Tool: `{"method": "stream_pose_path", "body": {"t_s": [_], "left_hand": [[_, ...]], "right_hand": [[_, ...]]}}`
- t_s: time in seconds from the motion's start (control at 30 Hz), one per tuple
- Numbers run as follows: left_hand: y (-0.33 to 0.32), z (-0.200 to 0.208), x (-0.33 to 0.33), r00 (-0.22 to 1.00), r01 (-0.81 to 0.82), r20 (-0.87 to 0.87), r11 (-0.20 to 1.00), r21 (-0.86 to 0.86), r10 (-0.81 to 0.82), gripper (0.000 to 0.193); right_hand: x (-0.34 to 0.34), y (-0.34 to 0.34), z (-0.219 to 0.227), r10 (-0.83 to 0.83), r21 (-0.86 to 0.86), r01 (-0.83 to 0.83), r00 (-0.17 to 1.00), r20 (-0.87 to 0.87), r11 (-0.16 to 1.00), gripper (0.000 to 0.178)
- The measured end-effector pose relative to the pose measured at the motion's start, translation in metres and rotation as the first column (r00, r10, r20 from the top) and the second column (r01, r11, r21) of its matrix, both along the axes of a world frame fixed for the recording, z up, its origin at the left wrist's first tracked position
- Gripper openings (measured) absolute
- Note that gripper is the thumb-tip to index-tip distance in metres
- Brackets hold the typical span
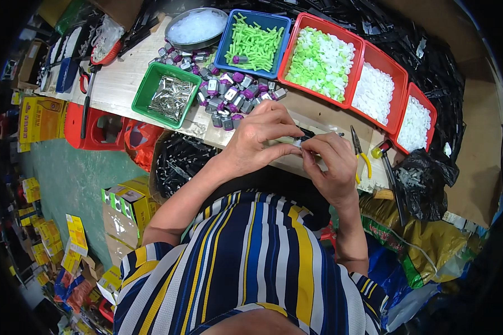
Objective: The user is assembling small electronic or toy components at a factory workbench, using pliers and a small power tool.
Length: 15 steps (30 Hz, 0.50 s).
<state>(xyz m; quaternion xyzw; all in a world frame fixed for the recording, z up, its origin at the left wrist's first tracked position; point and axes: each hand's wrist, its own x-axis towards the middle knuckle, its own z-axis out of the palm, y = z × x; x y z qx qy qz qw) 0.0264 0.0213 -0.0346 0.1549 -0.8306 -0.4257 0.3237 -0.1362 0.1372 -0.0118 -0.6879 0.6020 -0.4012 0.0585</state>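
While left hand [264,133] and right hand [331,162] fingers pinch one small pale-and-black part [299,139], steady it clear of yellow-handled metal pliers [359,150] at four o'clock.

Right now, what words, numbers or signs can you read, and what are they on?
Yellow carton, left: large printing, which I won't copy.
Small yellow boxes, lower left: too small to read.
Gold plastic sack, right: printing, too creased and blurred to read.
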Motion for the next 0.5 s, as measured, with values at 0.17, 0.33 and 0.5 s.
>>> {"method": "stream_pose_path", "body": {"t_s": [0.17,0.33,0.5], "left_hand": [[0.0007,-0.0014,-0.0033,1.0,0.014,-0.005,0.999,-0.037,-0.014,0.031],[0.0016,-0.0028,-0.0066,1.0,0.015,-0.007,0.999,-0.046,-0.015,0.033],[0.004,-0.0032,-0.007,0.999,-0.047,-0.001,0.992,-0.114,0.047,0.042]], "right_hand": [[-0.0016,0.0019,-0.0005,-0.007,-0.018,0.007,0.999,-0.037,1.0,0.022],[-0.0026,0.0034,-0.0036,-0.027,-0.041,0.024,0.998,-0.055,0.999,0.021],[-0.0102,0.0041,-0.0085,-0.067,0.038,0.073,0.986,-0.151,0.997,0.02]]}}
